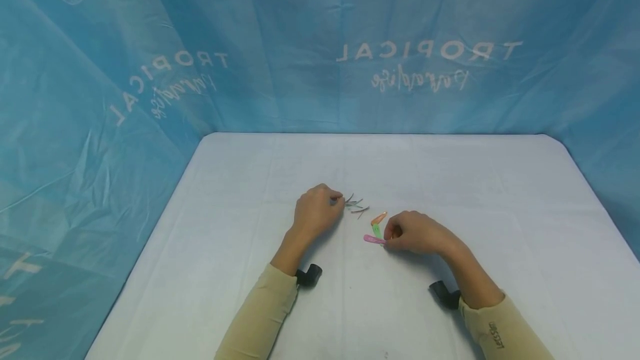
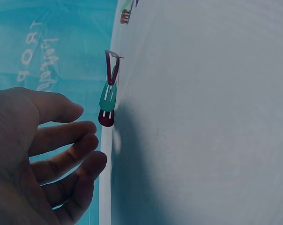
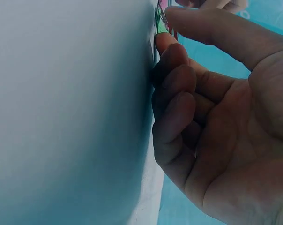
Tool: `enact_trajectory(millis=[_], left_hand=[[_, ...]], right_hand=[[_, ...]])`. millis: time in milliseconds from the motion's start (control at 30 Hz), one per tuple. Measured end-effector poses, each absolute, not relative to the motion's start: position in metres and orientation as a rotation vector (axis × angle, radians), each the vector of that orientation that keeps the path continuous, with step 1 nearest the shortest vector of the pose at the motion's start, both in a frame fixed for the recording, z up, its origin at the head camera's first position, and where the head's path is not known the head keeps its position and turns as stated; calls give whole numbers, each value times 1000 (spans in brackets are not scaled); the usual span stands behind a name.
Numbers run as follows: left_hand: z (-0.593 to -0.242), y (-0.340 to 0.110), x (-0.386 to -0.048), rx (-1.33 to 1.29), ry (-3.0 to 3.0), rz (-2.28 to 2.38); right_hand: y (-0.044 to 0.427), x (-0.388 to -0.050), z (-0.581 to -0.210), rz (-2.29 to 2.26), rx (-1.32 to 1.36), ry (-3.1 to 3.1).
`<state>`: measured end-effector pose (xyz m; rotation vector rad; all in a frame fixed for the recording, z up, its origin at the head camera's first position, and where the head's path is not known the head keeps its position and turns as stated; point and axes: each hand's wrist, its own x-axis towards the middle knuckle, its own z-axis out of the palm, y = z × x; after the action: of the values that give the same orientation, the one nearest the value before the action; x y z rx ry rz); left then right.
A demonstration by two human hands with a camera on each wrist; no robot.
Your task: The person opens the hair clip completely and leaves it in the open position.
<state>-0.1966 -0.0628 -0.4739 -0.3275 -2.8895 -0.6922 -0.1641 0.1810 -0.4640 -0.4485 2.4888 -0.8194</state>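
Note:
Several snap hair clips lie in two groups on the white table. At the left group of dark clips [image 1: 356, 205], my left hand [image 1: 320, 208] hovers with loosely bent fingers. The left wrist view has green [image 2: 108, 96] and dark red clips [image 2: 106, 118] just beyond my thumb, apart from it. My right hand [image 1: 419, 232] pinches the end of a pink hair clip [image 1: 373, 239] between thumb and forefinger, low over the table. A green clip [image 1: 376, 230] and an orange clip [image 1: 379, 218] adjoin it. Fingers partly hide the clips in the right wrist view.
The white table [image 1: 240, 182] extends around both hands. Blue printed curtains [image 1: 300, 88] hang behind it and at its sides. Black wrist-mounted devices [image 1: 309, 275] stick out near the sleeves, close above the tabletop.

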Motion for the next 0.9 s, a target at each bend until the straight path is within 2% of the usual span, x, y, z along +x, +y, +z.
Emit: enact_trajectory(millis=[900], left_hand=[[-474,-62,-196,-392,-2891,-681]], right_hand=[[179,-164,-465,-806,-476,2507]])
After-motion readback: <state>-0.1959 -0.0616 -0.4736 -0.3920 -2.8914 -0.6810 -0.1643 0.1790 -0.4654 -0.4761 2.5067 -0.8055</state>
